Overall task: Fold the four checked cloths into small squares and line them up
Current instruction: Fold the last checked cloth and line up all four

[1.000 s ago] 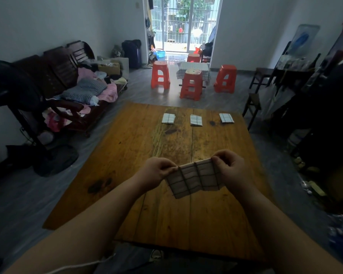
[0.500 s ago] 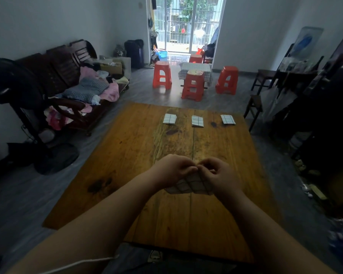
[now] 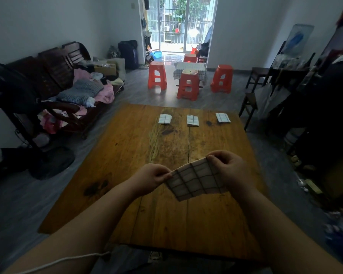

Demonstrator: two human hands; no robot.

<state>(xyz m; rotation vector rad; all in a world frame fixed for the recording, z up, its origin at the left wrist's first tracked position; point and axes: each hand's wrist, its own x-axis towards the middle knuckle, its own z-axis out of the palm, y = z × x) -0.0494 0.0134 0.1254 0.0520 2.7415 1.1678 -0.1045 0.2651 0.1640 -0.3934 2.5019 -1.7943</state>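
I hold a white checked cloth (image 3: 194, 179) with dark grid lines stretched above the near middle of the wooden table (image 3: 127, 155). My left hand (image 3: 153, 177) pinches its left corner and my right hand (image 3: 229, 171) pinches its upper right corner, higher than the left. The cloth hangs tilted and partly folded. Three folded checked squares lie in a row near the table's far edge: the left folded cloth (image 3: 164, 118), the middle folded cloth (image 3: 192, 120) and the right folded cloth (image 3: 222, 118).
Red plastic stools (image 3: 187, 87) and a small cloth-covered table (image 3: 190, 69) stand beyond the table. A dark wooden bench (image 3: 53, 76) piled with clothes is at the left, with a standing fan (image 3: 10, 86) before it. Dark chairs and clutter (image 3: 309, 107) line the right.
Half a second ago my hands were close together with the cloth bunched between them. Now they have pulled apart and the cloth is stretched out again, the right hand higher.
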